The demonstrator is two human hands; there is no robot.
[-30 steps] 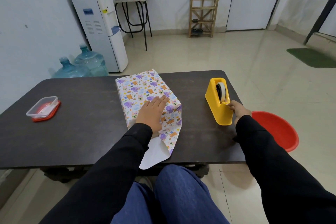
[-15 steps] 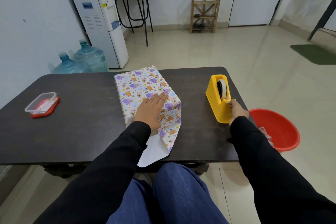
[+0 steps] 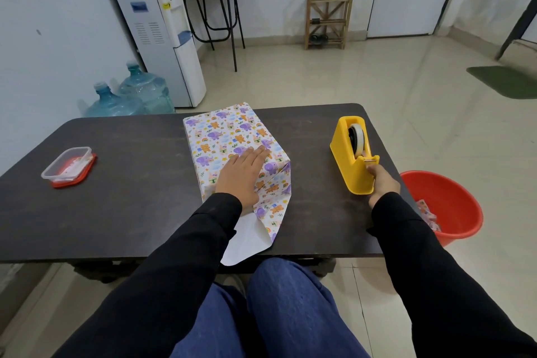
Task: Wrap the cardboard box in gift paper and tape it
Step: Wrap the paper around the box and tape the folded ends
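Taping step under way: left hand (image 3: 243, 175) flat, fingers straight, pressing the gift paper (image 3: 216, 129) down on the box (image 3: 247, 128) at mid-surface (image 3: 130, 212), near-end flap (image 3: 271, 206) unfolded. Right hand (image 3: 382, 181), fingers curled, pinches at the yellow tape dispenser (image 3: 347, 167) cutter: the tape end, I judge, too fine to see. Next: draw a strip, tear it, seal the seam.

**Surrounding Items**

A dark table (image 3: 130, 197) stands in front of me. On its left part sits a clear plastic container (image 3: 68, 164) on a red lid (image 3: 88, 170). On the floor to the right is a red basin (image 3: 453, 203) with paper scraps (image 3: 427, 213) inside. Far left is a white water dispenser (image 3: 157, 32), with blue water bottles (image 3: 145, 90) beside it. Against the far wall is a wooden rack (image 3: 328, 14).
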